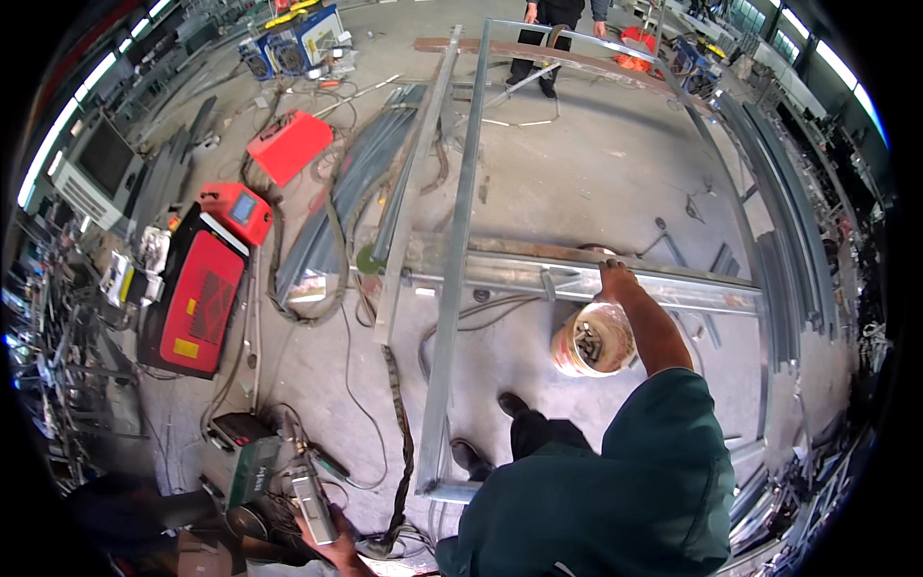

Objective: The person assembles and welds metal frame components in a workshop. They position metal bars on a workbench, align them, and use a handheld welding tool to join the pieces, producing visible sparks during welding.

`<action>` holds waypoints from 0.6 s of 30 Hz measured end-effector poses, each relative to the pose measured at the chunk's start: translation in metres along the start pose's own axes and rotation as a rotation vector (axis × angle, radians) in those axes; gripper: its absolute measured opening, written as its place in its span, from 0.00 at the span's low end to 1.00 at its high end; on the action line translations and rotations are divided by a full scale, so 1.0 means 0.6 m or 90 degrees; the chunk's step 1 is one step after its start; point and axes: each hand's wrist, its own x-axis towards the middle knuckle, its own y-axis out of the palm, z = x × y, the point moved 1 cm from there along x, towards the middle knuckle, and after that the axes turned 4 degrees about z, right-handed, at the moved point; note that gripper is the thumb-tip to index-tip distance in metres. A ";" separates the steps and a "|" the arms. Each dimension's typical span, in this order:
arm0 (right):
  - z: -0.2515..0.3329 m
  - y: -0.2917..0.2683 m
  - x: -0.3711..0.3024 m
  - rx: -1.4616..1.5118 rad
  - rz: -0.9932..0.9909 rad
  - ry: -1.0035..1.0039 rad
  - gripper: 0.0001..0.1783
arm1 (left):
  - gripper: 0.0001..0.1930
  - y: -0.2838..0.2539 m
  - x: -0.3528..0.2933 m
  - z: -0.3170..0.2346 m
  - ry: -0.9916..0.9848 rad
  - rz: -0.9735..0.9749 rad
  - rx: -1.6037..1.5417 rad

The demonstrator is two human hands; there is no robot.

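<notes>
My left hand (338, 550) is low at the left, fingers closed round a grey boxy metal piece (313, 502) with a slot along it. Part of that hand lies behind the piece. My right hand (616, 279) reaches forward to a steel crossbar (519, 274), its fingers curled over the bar. This crossbar joins the long side tubes of a large rectangular steel frame (464, 212). A short bracket (549, 285) sits on the bar left of the right hand. Just below the bar stands a dirty white bucket (565, 348) with several small metal pieces inside.
Another person (548, 43) stands beyond the frame's far end. Red machines (197, 298) and a red box (290, 146) stand at the left, with cables (332, 226) looping across the floor. Steel tubes (784, 221) lie stacked at the right. A green case (253, 471) is near my left hand.
</notes>
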 end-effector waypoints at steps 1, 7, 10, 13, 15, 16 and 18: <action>-0.016 0.018 0.030 -0.014 0.013 -0.008 0.59 | 0.19 -0.003 0.026 -0.044 0.015 0.021 0.023; -0.101 0.072 0.153 0.022 0.030 -0.236 0.64 | 0.18 0.033 0.160 -0.241 0.218 -0.092 0.268; -0.176 0.112 0.153 0.074 -0.027 -0.345 0.61 | 0.20 0.054 0.195 -0.361 0.241 -0.087 0.290; -0.244 0.114 0.157 0.112 -0.090 -0.377 0.57 | 0.19 0.100 0.253 -0.471 0.235 -0.050 0.256; -0.278 0.132 0.158 0.105 -0.088 -0.380 0.54 | 0.19 0.140 0.291 -0.527 0.279 -0.051 0.287; -0.290 0.134 0.165 0.087 -0.083 -0.390 0.54 | 0.18 0.153 0.302 -0.540 0.290 -0.041 0.284; -0.291 0.134 0.172 0.063 -0.056 -0.393 0.51 | 0.18 0.165 0.343 -0.558 0.315 -0.016 0.279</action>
